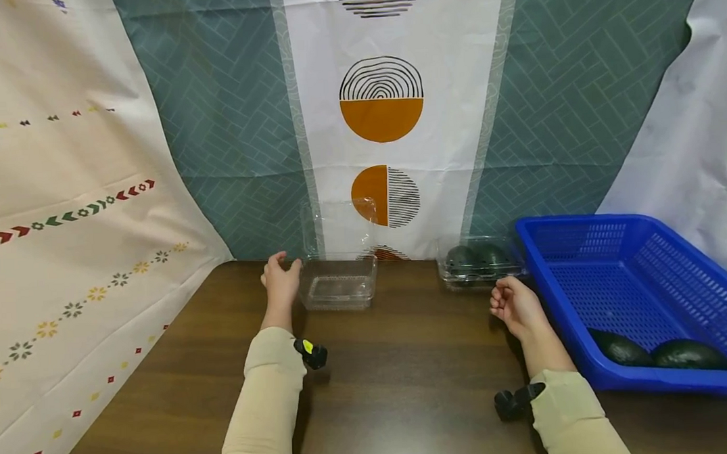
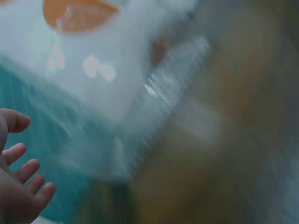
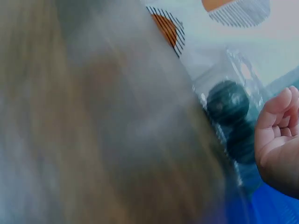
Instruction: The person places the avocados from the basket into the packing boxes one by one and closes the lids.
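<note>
A clear plastic clamshell box (image 1: 341, 302) stands at the back of the table, its lid (image 1: 339, 228) raised against the backdrop and nothing inside. Just left of it is my left hand (image 1: 281, 285), fingers apart and holding nothing; the left wrist view shows the hand (image 2: 23, 186) beside the blurred plastic. My right hand (image 1: 518, 308), fingers loosely curled and holding nothing, hovers in front of a second clear box (image 1: 472, 276). That one has its lid down over dark green, avocado-like fruit (image 1: 489, 255), also visible as dark round fruit (image 3: 228, 103) in the right wrist view.
A blue slatted plastic basket (image 1: 669, 379) stands on the right, close beside my right forearm, with two dark green fruit (image 1: 692, 355) at its near end. Patterned cloth (image 1: 243, 124) hangs behind and along both sides of the brown wooden table (image 1: 400, 374).
</note>
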### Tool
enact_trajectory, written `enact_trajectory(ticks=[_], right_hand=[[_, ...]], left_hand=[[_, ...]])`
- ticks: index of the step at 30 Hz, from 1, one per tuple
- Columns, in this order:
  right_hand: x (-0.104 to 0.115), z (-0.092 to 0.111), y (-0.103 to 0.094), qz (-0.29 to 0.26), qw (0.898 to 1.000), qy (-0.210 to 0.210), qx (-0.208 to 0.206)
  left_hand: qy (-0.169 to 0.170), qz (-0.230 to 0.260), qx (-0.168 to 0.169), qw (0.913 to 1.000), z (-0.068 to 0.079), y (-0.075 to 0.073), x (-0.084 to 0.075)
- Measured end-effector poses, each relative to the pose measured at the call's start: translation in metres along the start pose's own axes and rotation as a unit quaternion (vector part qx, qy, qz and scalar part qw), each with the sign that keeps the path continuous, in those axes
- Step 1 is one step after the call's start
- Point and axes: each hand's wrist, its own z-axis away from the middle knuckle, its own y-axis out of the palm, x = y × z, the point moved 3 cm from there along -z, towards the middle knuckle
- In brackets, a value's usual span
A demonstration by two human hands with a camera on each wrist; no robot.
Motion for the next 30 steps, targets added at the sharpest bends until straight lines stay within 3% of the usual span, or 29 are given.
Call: enact_trajectory(ticks=[3,7,12,17,19,23,25,27,30], right_hand=[[0.004,-0.001,0.010,-0.001,1.000,-0.005,0.009],[0.020,-0.001,0.030,-0.013,0.999,-0.021,0.033],[0.067,0.004,0.056,-0.039,0.995,-0.056,0.073],[0.130,0.006,0.063,-0.032,0.991,-0.090,0.096],[0.152,0.005,0.056,-0.009,0.992,-0.087,0.093],[0.191,0.005,0.033,0.102,0.991,-0.060,0.055],[0.207,0.004,0.020,0.181,0.982,-0.043,0.041],[0.220,0.002,0.008,0.261,0.964,-0.026,0.031],[0.234,0.000,-0.009,0.385,0.922,-0.001,0.035]], left_hand=[[-0.082,0.083,0.062,0.9912,0.004,-0.003,0.037],[-0.125,0.195,0.087,0.9690,0.015,0.002,0.060],[-0.092,0.237,0.092,0.9628,0.032,0.019,0.067],[-0.066,0.230,0.079,0.9678,0.047,0.039,0.059],[-0.060,0.216,0.077,0.9716,0.051,0.046,0.055],[-0.062,0.202,0.078,0.9743,0.059,0.056,0.046],[-0.068,0.208,0.079,0.9725,0.062,0.058,0.043],[-0.074,0.214,0.085,0.9703,0.064,0.059,0.040],[-0.075,0.217,0.097,0.9684,0.064,0.058,0.039]])
